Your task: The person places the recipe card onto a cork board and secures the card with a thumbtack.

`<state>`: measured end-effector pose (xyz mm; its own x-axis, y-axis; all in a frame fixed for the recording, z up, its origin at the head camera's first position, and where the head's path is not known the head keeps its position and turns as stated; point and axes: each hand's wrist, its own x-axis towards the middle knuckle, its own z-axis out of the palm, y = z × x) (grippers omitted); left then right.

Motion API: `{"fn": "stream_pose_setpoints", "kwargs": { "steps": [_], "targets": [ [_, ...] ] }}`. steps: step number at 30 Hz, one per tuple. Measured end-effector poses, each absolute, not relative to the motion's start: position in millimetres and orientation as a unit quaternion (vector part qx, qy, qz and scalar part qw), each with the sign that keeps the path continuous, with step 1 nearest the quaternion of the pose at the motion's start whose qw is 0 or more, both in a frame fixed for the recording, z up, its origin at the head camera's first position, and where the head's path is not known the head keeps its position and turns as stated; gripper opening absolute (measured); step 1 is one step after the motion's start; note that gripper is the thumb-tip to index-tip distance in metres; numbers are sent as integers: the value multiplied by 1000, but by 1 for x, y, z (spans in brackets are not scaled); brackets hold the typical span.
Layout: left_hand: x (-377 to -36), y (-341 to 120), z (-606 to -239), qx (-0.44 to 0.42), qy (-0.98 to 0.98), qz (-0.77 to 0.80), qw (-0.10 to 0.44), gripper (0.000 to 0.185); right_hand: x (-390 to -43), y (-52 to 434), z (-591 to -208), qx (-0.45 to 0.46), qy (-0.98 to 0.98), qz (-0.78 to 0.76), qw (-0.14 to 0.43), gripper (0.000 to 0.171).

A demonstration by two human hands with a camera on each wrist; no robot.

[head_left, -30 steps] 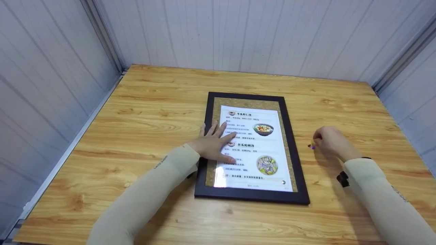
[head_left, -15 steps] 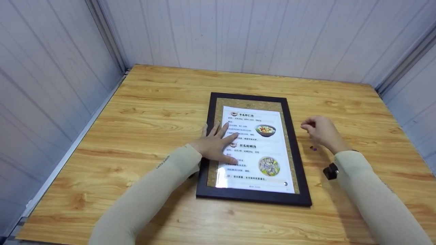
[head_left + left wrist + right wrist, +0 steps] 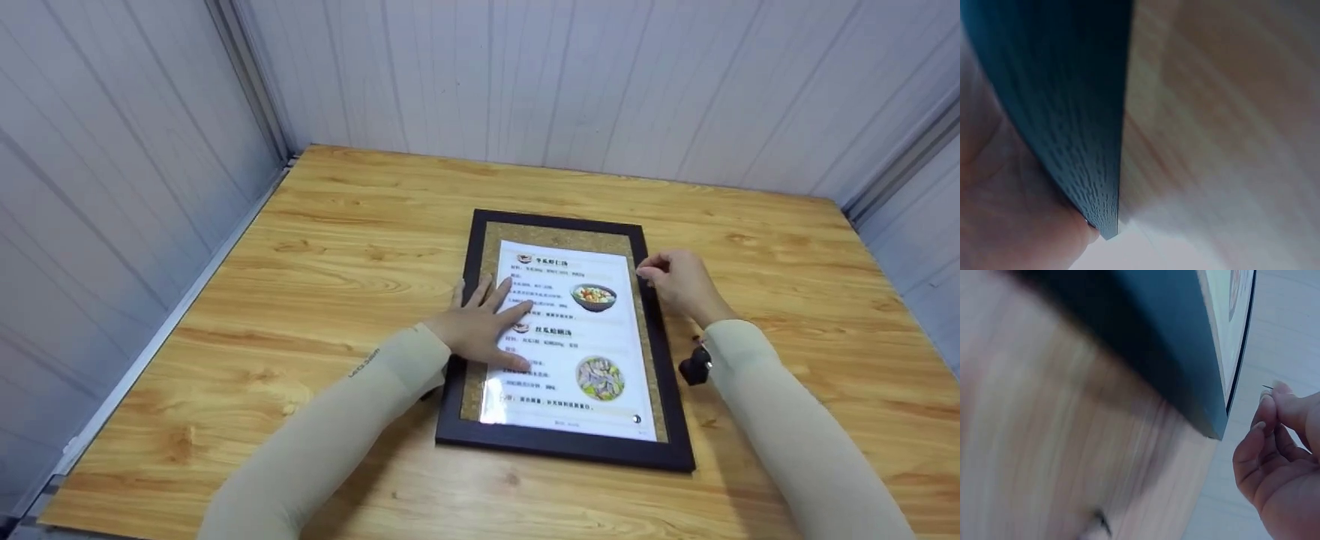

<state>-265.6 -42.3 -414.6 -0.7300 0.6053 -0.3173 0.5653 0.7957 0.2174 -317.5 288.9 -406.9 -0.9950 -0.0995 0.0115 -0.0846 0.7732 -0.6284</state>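
A black-framed corkboard (image 3: 562,234) lies on the table with a printed recipe sheet (image 3: 600,332) on its cork. My left hand (image 3: 474,330) rests spread across the sheet and the frame's left side. In the left wrist view the palm lies against the dark frame (image 3: 1072,129). My right hand (image 3: 679,287) is over the frame's upper right side, thumb and forefinger pinching a thumbtack (image 3: 1267,387). Only its thin point shows in the right wrist view; the head is hidden by the fingers. A shiny round tack (image 3: 637,419) sits in the sheet's lower right corner.
Small dark bits (image 3: 697,340) lie on the wooden table (image 3: 360,240) right of the frame, partly covered by the right wrist. Pale panel walls (image 3: 525,82) stand along the back and sides.
My right hand has left the small items on the table and moved up and left to the frame's right edge, pinching the tack. The left hand keeps its place on the sheet.
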Motion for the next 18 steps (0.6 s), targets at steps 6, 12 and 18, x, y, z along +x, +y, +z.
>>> {"fn": "stream_pose_setpoints", "kwargs": {
  "steps": [6,12,18],
  "targets": [
    [-266,-41,-415,314,930,54,185,101,-332,280,-415,-42,930,-366,14,18],
    [-264,-41,-417,315,929,56,186,101,-343,272,-420,-40,936,-350,27,14],
    [-265,-42,-417,313,930,58,183,100,-352,267,-420,-29,942,-332,43,14]
  ]
}}
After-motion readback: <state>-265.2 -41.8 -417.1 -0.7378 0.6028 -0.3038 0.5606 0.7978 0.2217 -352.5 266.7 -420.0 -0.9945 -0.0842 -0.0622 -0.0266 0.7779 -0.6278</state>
